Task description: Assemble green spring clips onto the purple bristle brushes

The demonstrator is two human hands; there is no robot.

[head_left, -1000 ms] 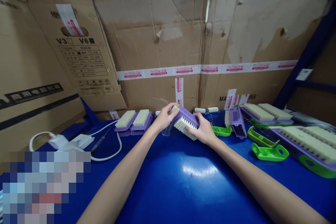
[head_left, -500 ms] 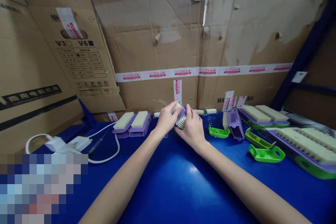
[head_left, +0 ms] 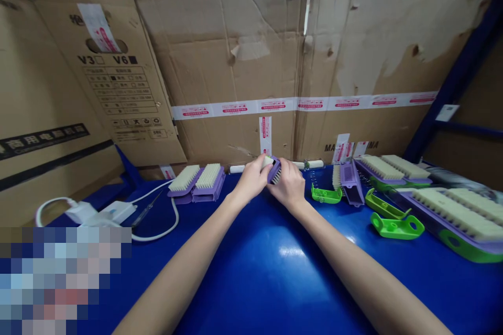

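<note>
The purple brush (head_left: pixel 273 172), partly hidden, is gripped in the fingers of the left hand (head_left: pixel 251 179) and right hand (head_left: pixel 290 184) over the far side of the table (head_left: pixel 251 277), flanked by two bristled purple blocks (head_left: pixel 208 177) leftward and three loose green parts (head_left: pixel 397 227) rightward, where a larger brush (head_left: pixel 456 213) is cut off.

Along the left of a glossy blue tabletop (head_left: pixel 255 282), a white cable (head_left: pixel 153 238) and a slim screwdriver (head_left: pixel 146 211) are laid; near them, two purple brushes (head_left: pixel 208 176) are set side by side, bristles up; at the right, three green plastic parts (head_left: pixel 397 229) are scattered near a purple housing (head_left: pixel 352 184); beyond these, larger purple-and-green brushes (head_left: pixel 456 212) are placed bristles up.
</note>
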